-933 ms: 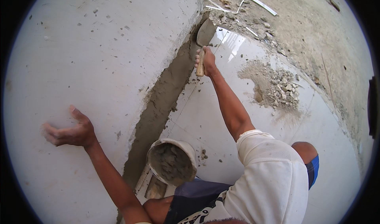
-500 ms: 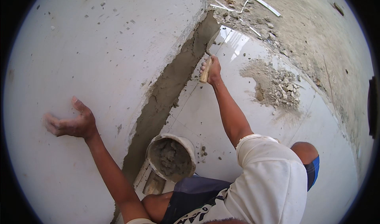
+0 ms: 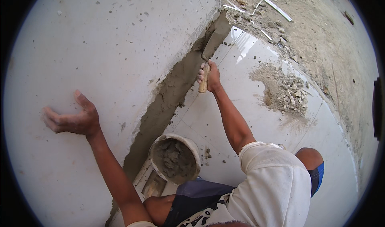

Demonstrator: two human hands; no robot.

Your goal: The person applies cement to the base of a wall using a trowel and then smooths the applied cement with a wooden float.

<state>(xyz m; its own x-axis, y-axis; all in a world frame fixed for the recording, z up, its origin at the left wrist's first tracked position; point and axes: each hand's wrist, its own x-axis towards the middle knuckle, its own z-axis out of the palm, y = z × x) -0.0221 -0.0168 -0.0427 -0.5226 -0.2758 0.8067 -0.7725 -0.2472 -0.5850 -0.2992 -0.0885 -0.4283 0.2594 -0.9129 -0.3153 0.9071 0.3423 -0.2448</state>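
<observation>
One big pale, speckled slab (image 3: 80,58) filled the left side, with the left grip (image 3: 78,118) loosely half-curled and empty over it, couldn't tell if touching. Right grip (image 3: 213,74) was wrapped round the wooden handle (image 3: 203,81) of a trowel (image 3: 213,43), blade at the far end of the grey mortar strip (image 3: 168,92). Glossy tiles (image 3: 200,114) lay on the right, rubble heap (image 3: 294,98) on top, bare dirt (image 3: 321,46) beyond. Mortar bucket (image 3: 194,148) sat near the strip.

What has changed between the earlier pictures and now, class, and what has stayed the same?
The right hand has drawn the trowel back along the mortar strip, toward the person. Nothing was taken hold of or let go. The left hand stays open and empty; the bucket and rubble stay put.
</observation>
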